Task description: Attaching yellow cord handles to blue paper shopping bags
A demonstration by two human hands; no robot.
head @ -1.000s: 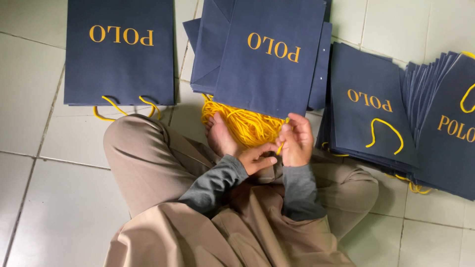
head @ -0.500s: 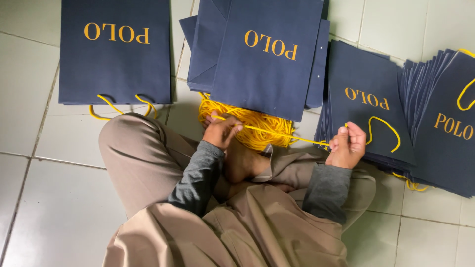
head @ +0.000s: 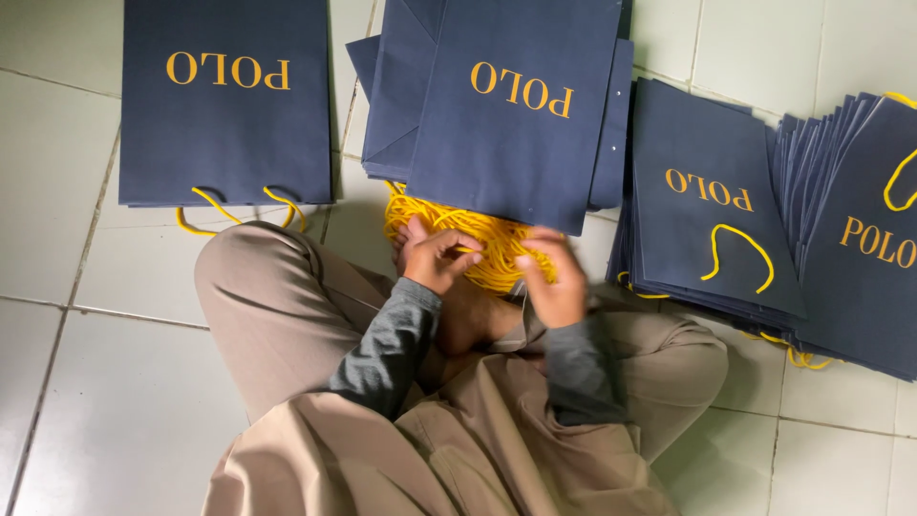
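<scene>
I sit cross-legged on a tiled floor. A bundle of yellow cords [head: 482, 229] lies in front of my legs, partly under a navy paper bag [head: 516, 124] with gold lettering. My left hand [head: 435, 260] pinches one yellow cord at the bundle's near edge. My right hand [head: 554, 282], blurred by motion, is curled over the right side of the bundle and seems to grip the same cord. The two hands are close together, just below the bag's lower edge.
A second navy bag [head: 224, 115] with yellow cord handles lies at the left. To the right is a stack of flat navy bags [head: 712, 229], with a fanned stack [head: 860, 258] beyond it. My knees in tan trousers [head: 277, 306] spread to both sides.
My right hand, which had drawn a cord out to the right, has come back to the bundle. My left hand stays at the bundle, still pinching the cord.
</scene>
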